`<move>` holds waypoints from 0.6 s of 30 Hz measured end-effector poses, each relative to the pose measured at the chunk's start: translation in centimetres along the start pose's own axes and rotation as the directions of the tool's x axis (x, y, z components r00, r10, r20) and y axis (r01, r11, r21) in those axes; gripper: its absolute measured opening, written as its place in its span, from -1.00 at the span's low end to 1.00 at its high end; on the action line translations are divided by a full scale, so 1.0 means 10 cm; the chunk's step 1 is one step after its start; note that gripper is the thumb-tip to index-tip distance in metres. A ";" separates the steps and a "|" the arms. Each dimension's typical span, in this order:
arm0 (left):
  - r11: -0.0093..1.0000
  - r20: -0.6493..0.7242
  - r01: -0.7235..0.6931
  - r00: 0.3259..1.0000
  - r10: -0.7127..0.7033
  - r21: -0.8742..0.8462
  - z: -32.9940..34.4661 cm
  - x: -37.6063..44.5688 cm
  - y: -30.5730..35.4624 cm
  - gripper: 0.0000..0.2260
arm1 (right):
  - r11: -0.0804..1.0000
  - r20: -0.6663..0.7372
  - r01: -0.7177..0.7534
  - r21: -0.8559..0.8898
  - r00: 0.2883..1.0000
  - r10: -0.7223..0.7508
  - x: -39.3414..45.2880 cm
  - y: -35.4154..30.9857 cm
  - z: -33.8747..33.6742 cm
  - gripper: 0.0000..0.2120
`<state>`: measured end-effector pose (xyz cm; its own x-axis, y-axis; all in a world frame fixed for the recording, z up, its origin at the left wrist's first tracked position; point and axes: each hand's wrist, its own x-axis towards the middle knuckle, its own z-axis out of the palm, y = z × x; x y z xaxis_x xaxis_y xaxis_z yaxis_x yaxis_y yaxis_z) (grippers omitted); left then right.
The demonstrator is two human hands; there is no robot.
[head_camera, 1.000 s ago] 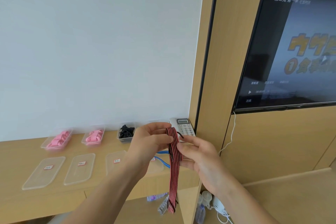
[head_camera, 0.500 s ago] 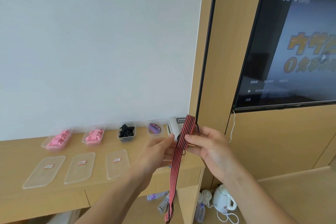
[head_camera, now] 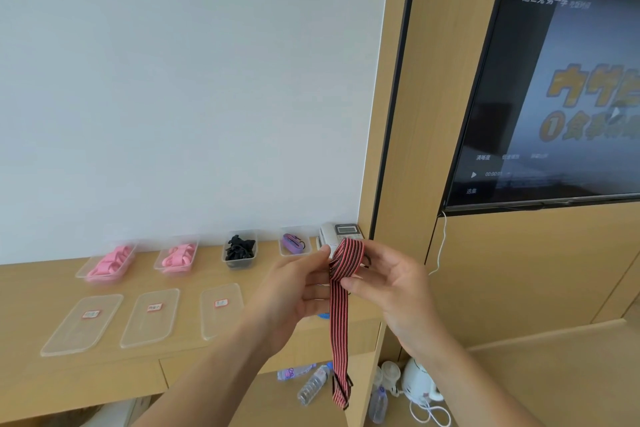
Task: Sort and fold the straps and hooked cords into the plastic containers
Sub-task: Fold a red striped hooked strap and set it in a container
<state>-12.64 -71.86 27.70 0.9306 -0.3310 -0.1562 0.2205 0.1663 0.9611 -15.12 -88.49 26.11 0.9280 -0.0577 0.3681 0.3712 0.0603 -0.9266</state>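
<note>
We hold the strap (head_camera: 337,308) up in the air with both hands, in front of the desk (head_camera: 194,357). Our left hand (head_camera: 294,291) pinches it from the left side, fingers curled on the band. Our right hand (head_camera: 391,284) pinches it from the right, thumb on the front. At the top, between our hands, the strap bends over into a small loop. From the grip the long part hangs straight down. Its low end folds back on itself with a dark hook, well below our hands.

The strap is flat and stretchy looking, with thin red and black lines running along it.

Behind our hands is a light wood desk against a white wall (head_camera: 180,80). To the left of the grip, at the back, stand four clear tubs. Two hold pink straps (head_camera: 110,262), one holds black cords (head_camera: 239,250), and one holds a purple strap (head_camera: 292,243). Nearer to us lie three clear lids (head_camera: 149,319) with small red labels. Just behind the loop is a phone (head_camera: 341,232). Up and to the right of our hands a TV (head_camera: 561,90) hangs on a wood wall. Down below the grip, on the floor, we see bottles (head_camera: 313,385) and a white kettle (head_camera: 417,380).
</note>
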 end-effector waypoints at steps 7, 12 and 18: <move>0.986 0.038 0.027 0.999 -0.021 -0.163 -0.06 0.01 0.06 -0.74 | 0.988 -0.013 0.108 -0.112 0.994 -0.110 -0.06 0.18 0.03 -0.47; 0.988 -0.035 -0.033 0.999 0.028 -0.150 -0.12 0.03 0.05 -0.75 | 0.997 -0.061 -0.069 0.033 0.996 0.071 -0.09 0.23 0.03 -0.50; 0.991 -0.112 -0.136 0.985 0.134 -0.006 -0.10 0.05 0.06 -0.82 | 0.891 0.088 -0.393 0.229 0.919 0.383 -0.01 0.05 0.02 -0.64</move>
<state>-11.76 -71.02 27.99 0.9785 -0.1999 -0.0505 0.0940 0.2149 0.9721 -15.01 -88.23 25.59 0.9983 0.0578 -0.0099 -0.0271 0.3042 -0.9522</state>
